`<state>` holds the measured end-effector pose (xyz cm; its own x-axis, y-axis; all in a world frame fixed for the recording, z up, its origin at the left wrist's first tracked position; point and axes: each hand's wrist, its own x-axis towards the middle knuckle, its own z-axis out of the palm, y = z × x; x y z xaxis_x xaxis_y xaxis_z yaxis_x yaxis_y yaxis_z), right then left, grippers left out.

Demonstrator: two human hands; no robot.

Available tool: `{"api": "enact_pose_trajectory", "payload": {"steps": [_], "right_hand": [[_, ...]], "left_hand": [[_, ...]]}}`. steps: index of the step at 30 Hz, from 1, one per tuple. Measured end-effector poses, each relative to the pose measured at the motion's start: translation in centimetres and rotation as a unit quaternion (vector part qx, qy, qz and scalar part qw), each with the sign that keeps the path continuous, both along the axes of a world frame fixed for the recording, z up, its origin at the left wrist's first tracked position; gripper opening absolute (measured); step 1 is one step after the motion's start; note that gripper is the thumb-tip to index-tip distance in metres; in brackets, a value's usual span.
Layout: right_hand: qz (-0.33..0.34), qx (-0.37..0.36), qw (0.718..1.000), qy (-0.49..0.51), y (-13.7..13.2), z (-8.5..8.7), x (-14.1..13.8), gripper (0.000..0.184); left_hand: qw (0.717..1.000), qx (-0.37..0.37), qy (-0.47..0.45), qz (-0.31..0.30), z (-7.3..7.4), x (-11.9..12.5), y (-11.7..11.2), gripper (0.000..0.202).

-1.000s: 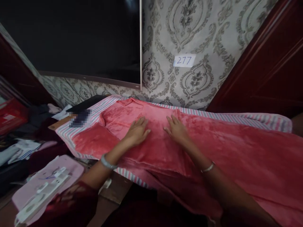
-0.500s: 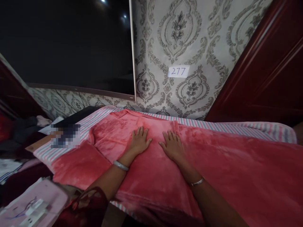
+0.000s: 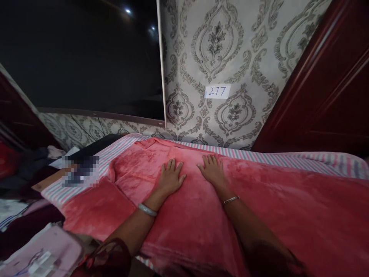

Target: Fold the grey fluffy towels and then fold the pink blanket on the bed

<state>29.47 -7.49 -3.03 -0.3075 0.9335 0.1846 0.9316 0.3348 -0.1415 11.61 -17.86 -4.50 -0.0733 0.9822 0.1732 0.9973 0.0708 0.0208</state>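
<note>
A plush coral-red garment or blanket point(image 3: 184, 215), its exact kind unclear, lies spread out with folded layers in front of me. My left hand point(image 3: 170, 177) rests flat on it, fingers spread, a grey bangle at the wrist. To its right, my right hand point(image 3: 212, 169) presses on the same fabric near the upper folded edge, palm down with fingers apart and a thin bracelet on the wrist. Neither hand grips anything. Beneath the plush fabric, a striped cloth point(image 3: 256, 157) in pink, grey and white shows along the far edge and at the left.
A large dark television screen point(image 3: 86, 57) is at the upper left, before patterned wallpaper point(image 3: 190, 57) with a paper marked 277 point(image 3: 217, 91). Dark red wood point(image 3: 323, 96) rises at right. Clothes point(image 3: 25, 161) and a pink item point(image 3: 49, 246) are piled at left.
My right hand has slid away from me over the plush fabric, toward its far edge. My left hand stays almost in place. The view has tilted slightly upward.
</note>
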Motion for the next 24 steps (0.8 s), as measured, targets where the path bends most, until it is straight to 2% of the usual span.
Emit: {"api": "enact_pose_trajectory", "payload": {"steps": [2,4,7,10,14,16,18,20,24], "right_hand": [[-0.017,-0.015,1.000,0.009,0.1,-1.6,0.3,0.065],[-0.019,-0.016,1.000,0.014,0.1,-2.5,0.6,0.066],[-0.014,-0.014,1.000,0.012,0.2,-2.6,0.7,0.066],[-0.012,-0.015,1.000,0.011,0.2,-2.3,0.6,0.065],[-0.011,-0.016,1.000,0.015,0.2,-2.4,0.6,0.066],[-0.011,-0.018,1.000,0.014,0.2,-2.4,0.7,0.066],[-0.011,-0.026,1.000,0.011,0.2,-2.3,0.7,0.066],[-0.012,-0.041,0.999,0.008,0.2,-2.1,0.7,0.067],[-0.011,-0.064,0.998,0.005,0.4,-1.9,0.7,0.067]], "left_hand": [[1.000,-0.011,-0.009,0.000,0.1,0.0,0.0,0.065],[1.000,-0.016,-0.016,0.002,0.2,-0.1,-0.1,0.065],[1.000,-0.016,-0.027,0.005,0.6,-0.1,-0.5,0.064],[0.998,-0.050,-0.044,0.000,1.8,0.2,0.0,0.065],[0.995,-0.073,-0.070,0.002,4.0,0.9,3.1,0.069],[0.996,-0.057,-0.069,0.015,4.4,0.9,5.2,0.071],[0.996,-0.055,-0.067,0.037,3.9,0.4,6.8,0.072],[0.994,-0.064,-0.067,0.060,2.7,-0.4,7.7,0.072],[0.991,-0.079,-0.074,0.074,0.7,-1.5,8.1,0.074]]}}
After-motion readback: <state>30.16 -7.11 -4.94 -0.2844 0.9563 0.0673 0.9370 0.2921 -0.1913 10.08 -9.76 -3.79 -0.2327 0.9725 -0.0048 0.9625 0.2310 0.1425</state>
